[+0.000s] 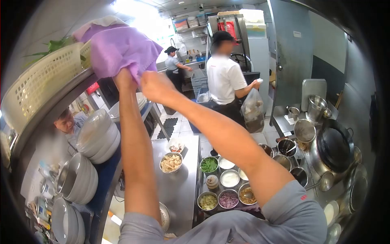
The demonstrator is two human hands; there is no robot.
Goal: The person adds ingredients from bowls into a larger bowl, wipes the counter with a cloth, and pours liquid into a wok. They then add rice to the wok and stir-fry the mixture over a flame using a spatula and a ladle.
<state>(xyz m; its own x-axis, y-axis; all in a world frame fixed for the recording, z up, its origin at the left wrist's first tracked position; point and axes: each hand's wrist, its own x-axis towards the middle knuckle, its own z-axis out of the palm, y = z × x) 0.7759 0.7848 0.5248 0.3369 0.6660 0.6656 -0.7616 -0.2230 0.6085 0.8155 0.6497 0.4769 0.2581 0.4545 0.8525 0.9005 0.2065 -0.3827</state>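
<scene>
A purple cloth (122,49) hangs high up at the left, beside a cream plastic basket (44,87) with green leaves in it. My left hand (125,78) reaches up into the cloth, which covers its fingers, so their grip is hidden. Just to its right, my right hand (152,86) is closed on the lower edge of the cloth. Both arms are raised above the steel counter (180,187). On that counter stands a bowl of pale cut pieces (171,162).
Stacked grey bowls (99,136) stand on a shelf at the left. Containers of chopped green vegetables (209,164) and purple onion (228,199) sit below my right arm. A wok (335,144) is at the right. One co-worker (227,77) holds a plastic bag; others stand farther off.
</scene>
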